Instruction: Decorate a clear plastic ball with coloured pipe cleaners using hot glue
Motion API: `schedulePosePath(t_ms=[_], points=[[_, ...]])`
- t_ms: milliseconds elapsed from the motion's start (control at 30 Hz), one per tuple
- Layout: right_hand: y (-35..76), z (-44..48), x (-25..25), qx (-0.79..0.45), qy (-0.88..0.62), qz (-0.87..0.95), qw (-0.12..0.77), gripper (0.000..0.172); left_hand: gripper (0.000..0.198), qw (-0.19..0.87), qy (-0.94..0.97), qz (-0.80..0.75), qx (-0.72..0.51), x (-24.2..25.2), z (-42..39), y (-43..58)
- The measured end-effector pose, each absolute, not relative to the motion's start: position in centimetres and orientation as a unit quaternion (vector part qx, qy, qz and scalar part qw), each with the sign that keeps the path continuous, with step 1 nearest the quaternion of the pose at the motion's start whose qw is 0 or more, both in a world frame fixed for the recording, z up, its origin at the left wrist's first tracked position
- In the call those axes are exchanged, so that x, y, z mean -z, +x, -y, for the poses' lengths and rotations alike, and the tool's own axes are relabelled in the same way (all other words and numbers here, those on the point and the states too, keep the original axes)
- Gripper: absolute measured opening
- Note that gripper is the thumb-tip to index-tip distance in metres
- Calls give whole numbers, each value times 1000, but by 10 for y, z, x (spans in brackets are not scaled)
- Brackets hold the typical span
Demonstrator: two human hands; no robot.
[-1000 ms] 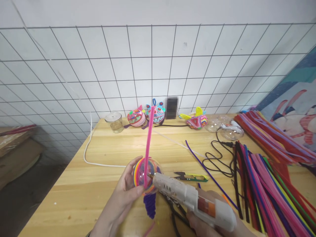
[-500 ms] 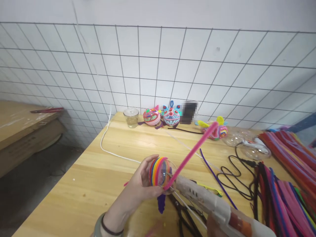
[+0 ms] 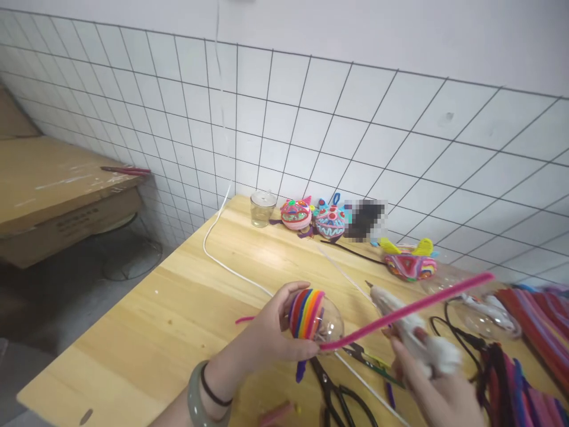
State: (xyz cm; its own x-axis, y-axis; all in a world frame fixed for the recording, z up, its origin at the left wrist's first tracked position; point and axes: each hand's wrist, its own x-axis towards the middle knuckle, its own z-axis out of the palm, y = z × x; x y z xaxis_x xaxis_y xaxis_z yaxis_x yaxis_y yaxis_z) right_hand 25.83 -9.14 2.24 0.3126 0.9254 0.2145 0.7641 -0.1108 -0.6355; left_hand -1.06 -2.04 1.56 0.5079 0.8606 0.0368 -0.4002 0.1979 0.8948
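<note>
My left hand (image 3: 284, 332) is closed round a clear plastic ball (image 3: 332, 323), its left part wrapped in rainbow rows of pipe cleaner. A pink pipe cleaner (image 3: 413, 309) sticks out from the ball's lower edge, up to the right; my left thumb lies by its end. In my right hand (image 3: 427, 373) is a white glue gun (image 3: 406, 326), slightly blurred, its nozzle pointing up-left and apart from the ball. A purple fuzzy piece (image 3: 301, 371) hangs beneath the ball. Black scissors (image 3: 335, 394) lie on the wooden table below.
Decorated balls, one pink (image 3: 296, 214), one blue (image 3: 330, 222) and one with yellow ears (image 3: 409, 261), stand along the back near a glass cup (image 3: 262, 209). Bundles of pipe cleaners (image 3: 524, 385) lie at the right beside a black cable (image 3: 462, 335). A white cord (image 3: 235, 276) crosses the table.
My right hand has drawn the glue gun away from the ball, to the right. The pink pipe cleaner now leans lower to the right. The whole view has shifted and tilted.
</note>
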Motion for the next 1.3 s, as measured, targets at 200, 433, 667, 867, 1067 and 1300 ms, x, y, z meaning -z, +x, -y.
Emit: schedulePosePath(t_ms=[200, 433, 667, 867, 1067, 1300], points=[[265, 63, 35, 15, -703, 682, 200, 35, 80, 702, 509, -280, -411, -22, 20, -11], [270, 62, 29, 75, -637, 752, 152, 31, 78, 706, 514, -266, -409, -17, 21, -11], [217, 84, -59, 18, -534, 779, 327, 23, 80, 716, 520, -272, -379, -13, 24, -9], [189, 82, -86, -74, -517, 764, 379, 5, 77, 709, 539, -286, -354, -21, 24, -10], [187, 73, -88, -109, -480, 786, 374, 12, 78, 713, 539, -297, -336, -25, 25, -11], [189, 70, -89, -153, -499, 781, 343, 10, 74, 714, 542, -295, -330, -25, 25, -12]])
